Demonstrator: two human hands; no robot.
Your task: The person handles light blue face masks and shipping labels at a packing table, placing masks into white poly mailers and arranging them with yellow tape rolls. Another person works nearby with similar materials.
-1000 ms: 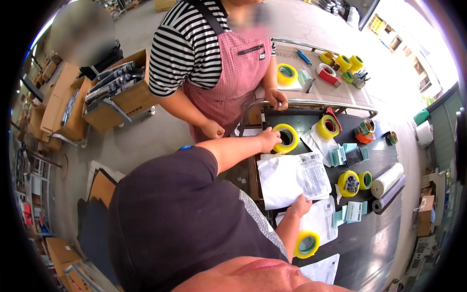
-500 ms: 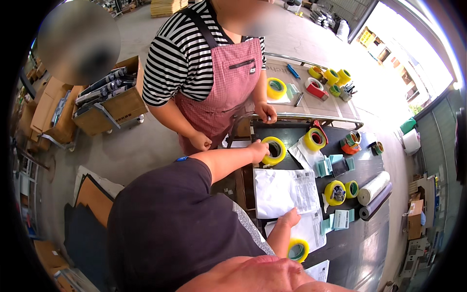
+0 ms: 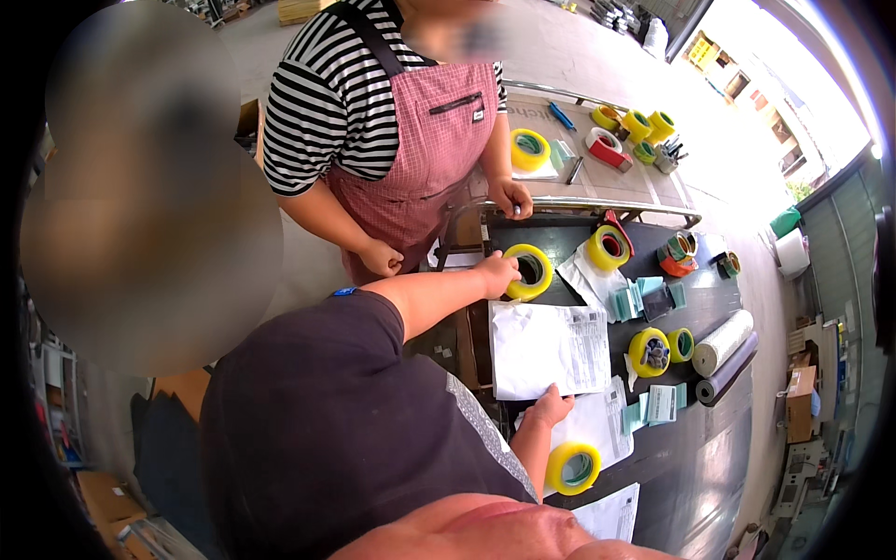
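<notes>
My left hand (image 3: 500,275) reaches out along the table's near edge, its fingers closed on the rim of a yellow roll of packing tape (image 3: 545,286). Below that roll lies a white printed sheet (image 3: 541,350), slightly creased. My right hand (image 3: 549,409) is at the sheet's lower edge, thumb on top and the other fingers partly hidden, pinching it. Under this hand a second printed sheet (image 3: 597,429) shows, with another yellow tape roll (image 3: 556,469) resting on it. A third sheet (image 3: 611,513) lies at the bottom.
A person in a striped shirt and pink apron (image 3: 439,121) stands beyond my left arm. On the dark table (image 3: 691,467) are more tape rolls (image 3: 609,247), teal-edged card stacks (image 3: 661,403) and two long rolls (image 3: 723,341). A blurred shape (image 3: 149,187) covers the left.
My view has shifted, so the table appears slightly higher. My right hand has slid a little left along the sheet's lower edge. My left hand stays on the tape roll.
</notes>
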